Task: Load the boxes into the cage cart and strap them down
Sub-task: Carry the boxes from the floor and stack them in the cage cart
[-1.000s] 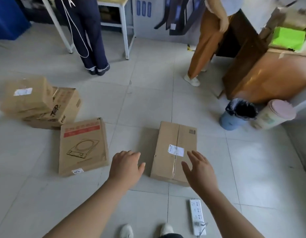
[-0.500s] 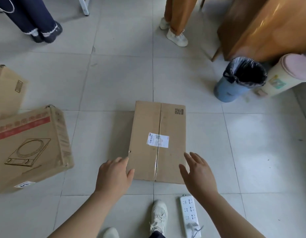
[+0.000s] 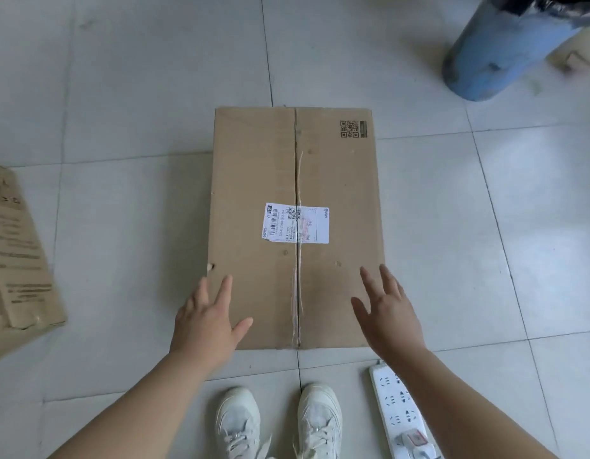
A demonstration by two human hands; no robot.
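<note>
While both hands hang spread above its near end, the cardboard box (image 3: pixel 297 226) lies flat on the tiled floor (image 3: pixel 121 226), lengthwise ahead of the person's shoes (image 3: pixel 240 422), with a shipping label (image 3: pixel 295 223) across its taped centre seam. The left hand (image 3: pixel 206 321) is wide, fingers straight, over the near left corner of the lid. The right hand (image 3: pixel 388 318) is likewise wide, fingers fanned, over the near right part of the lid. Neither holds anything, and whether either palm touches the cardboard I cannot tell. The step in hand looks like the pickup. It would go best with a hand down each long side, fingers hooked under the bottom edge rather than pressed on the lid, since the seam may give under load. A power strip (image 3: pixel 399 412) lies near the right shoe, so stepping back calls for care. The box's sides and underside are hidden, so its depth and weight are guesswork. A second box (image 3: pixel 19 260) is cut off at the left edge, its print too blurred to read, and a blue bin (image 3: pixel 499 51) is cropped at the top right. No cage cart or strap is in view, so where the load must go cannot be told.
</note>
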